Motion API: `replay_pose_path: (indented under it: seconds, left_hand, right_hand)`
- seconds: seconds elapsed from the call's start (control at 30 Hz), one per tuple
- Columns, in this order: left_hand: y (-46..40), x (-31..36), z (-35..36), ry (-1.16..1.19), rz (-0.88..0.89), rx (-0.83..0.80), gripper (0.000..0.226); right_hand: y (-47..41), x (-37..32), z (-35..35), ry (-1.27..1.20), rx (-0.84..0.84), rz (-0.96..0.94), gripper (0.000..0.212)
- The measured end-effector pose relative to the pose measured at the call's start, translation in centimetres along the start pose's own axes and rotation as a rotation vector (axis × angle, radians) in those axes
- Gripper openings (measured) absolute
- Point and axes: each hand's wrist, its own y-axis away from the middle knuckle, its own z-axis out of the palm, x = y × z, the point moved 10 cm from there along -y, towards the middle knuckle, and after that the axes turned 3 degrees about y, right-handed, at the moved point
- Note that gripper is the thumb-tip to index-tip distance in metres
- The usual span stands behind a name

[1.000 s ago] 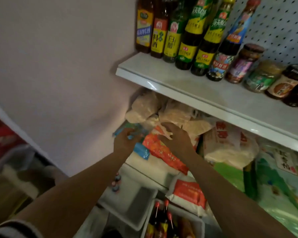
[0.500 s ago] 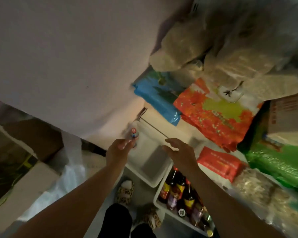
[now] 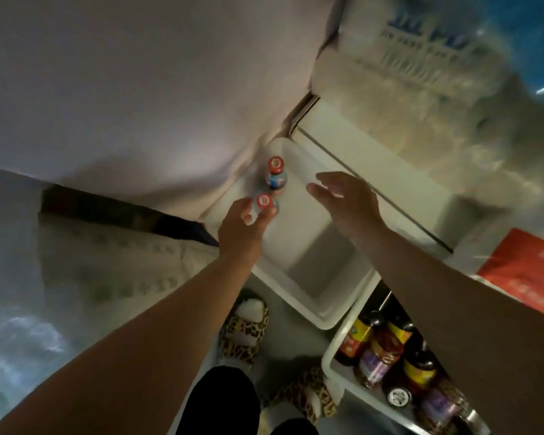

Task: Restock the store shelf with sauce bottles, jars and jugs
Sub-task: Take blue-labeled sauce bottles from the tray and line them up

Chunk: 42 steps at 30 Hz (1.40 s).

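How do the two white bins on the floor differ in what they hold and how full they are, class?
The upper white bin holds only two red-capped bottles at its far corner; the lower white bin is crowded with dark bottles and jars. The left hand reaches to a bottle in the upper bin; no hand is at the lower bin. Both are white, open-topped and side by side.
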Motion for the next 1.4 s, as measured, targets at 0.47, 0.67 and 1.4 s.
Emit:
replay_pose_path:
  seconds: [0.47, 0.67, 1.4]
  left_hand:
    - [-7.2, -4.1, 3.7, 0.064, 0.138, -0.056, 0.036]
    - [-7.8, -3.3, 4.3, -0.042, 0.171, -0.119, 0.041]
    - [9.1, 14.2, -2.5, -0.124, 0.188, -0.252, 0.037]
  right_hand:
    - [-10.3, 0.3, 10.2, -0.097, -0.16, -0.126, 0.048]
    - [-10.9, 0.7, 10.5, -0.052, -0.165, -0.141, 0.046]
    - [13.6, -5.1, -12.3, -0.117, 0.091, 0.025, 0.005]
